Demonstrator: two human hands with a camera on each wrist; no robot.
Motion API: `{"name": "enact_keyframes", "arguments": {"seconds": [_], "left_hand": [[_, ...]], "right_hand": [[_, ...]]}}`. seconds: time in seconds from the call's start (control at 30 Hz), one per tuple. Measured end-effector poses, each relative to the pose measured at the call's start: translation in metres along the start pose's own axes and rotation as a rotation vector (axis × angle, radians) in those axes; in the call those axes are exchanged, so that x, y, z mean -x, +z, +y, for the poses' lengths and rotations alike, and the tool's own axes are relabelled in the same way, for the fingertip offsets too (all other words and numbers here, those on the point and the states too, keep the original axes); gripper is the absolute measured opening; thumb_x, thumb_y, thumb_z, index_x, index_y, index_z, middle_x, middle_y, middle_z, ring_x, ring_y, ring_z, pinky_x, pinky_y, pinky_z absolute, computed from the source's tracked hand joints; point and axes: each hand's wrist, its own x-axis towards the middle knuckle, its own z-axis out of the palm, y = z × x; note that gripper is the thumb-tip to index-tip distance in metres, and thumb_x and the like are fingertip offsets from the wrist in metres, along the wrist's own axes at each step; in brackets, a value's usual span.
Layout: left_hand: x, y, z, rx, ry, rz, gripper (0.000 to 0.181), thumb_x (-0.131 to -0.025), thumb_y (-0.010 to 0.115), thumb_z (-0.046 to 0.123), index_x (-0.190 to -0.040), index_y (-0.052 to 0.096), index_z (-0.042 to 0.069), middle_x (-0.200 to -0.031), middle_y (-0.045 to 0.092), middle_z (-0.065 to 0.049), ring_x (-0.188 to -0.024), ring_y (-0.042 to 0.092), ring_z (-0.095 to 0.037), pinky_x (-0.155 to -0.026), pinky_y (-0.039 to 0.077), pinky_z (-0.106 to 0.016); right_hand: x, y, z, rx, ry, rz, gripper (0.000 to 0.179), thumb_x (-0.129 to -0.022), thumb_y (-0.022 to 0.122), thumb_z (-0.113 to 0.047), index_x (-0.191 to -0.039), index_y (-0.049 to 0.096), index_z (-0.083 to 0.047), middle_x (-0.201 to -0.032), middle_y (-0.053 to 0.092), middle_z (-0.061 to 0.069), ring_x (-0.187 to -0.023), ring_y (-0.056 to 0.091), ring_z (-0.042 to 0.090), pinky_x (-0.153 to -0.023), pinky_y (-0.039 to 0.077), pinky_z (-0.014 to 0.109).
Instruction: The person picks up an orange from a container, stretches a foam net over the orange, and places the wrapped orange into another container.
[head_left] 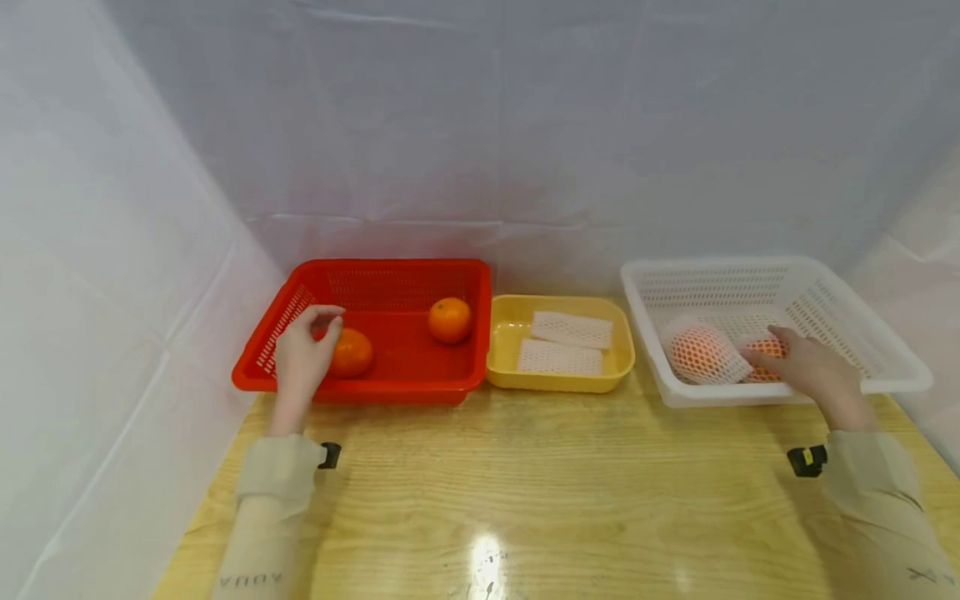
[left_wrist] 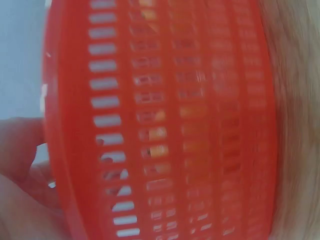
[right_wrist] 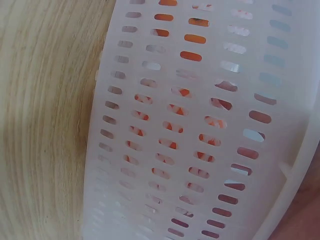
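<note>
In the head view my left hand (head_left: 303,350) hovers over the near left of the red basket (head_left: 405,386), fingers bent and thumb and index tips slightly apart. Nothing is between them. An orange (head_left: 351,354) lies just beside and below that hand; another orange (head_left: 450,321) sits at the basket's right. My right hand (head_left: 817,367) reaches into the white basket (head_left: 750,394), thumb and fingers round an orange in white foam netting (head_left: 765,367). To its left lies a second netted orange (head_left: 701,354). Basket walls mostly hide both hands in the wrist views.
Between the baskets stands a yellow tray (head_left: 555,382) with two flat white foam nets (head_left: 572,329) in it. All the containers line the back of a wooden table (head_left: 525,467). White sheeting (head_left: 555,125) hangs behind them and at both sides.
</note>
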Motion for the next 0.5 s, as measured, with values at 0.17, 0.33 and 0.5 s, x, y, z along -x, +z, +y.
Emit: {"name": "enact_keyframes", "arguments": {"seconds": [0.17, 0.33, 0.5], "left_hand": [[-0.009, -0.001, -0.008, -0.162, 0.032, -0.121, 0.035, -0.099, 0.064, 0.017, -0.129, 0.063, -0.002, -0.126, 0.061, -0.03, -0.112, 0.056, -0.048, -0.095, 0.045, -0.058], [-0.013, 0.0, -0.013, -0.311, -0.015, -0.332, 0.064, -0.096, 0.069, 0.028, -0.145, 0.045, -0.005, -0.135, 0.045, -0.04, -0.115, 0.049, -0.057, -0.097, 0.042, -0.066], [-0.016, 0.001, -0.011, -0.39, -0.099, -0.489, 0.085, -0.094, 0.071, 0.038, -0.152, 0.028, -0.007, -0.141, 0.037, -0.043, -0.119, 0.047, -0.059, -0.098, 0.043, -0.066]], "right_hand": [[0.0, 0.001, 0.0, -0.017, -0.006, 0.008, 0.097, -0.101, 0.037, -0.067, -0.154, 0.016, 0.011, -0.147, 0.027, 0.045, -0.123, 0.037, 0.068, -0.091, 0.039, 0.076], [0.0, 0.004, 0.001, -0.022, -0.018, 0.04, 0.092, -0.102, 0.037, -0.064, -0.153, 0.02, 0.011, -0.144, 0.032, 0.045, -0.12, 0.042, 0.067, -0.087, 0.044, 0.073], [0.0, 0.006, 0.0, -0.048, -0.033, 0.12, 0.085, -0.104, 0.037, -0.061, -0.151, 0.029, 0.01, -0.138, 0.042, 0.044, -0.113, 0.05, 0.063, -0.078, 0.05, 0.065]]}}
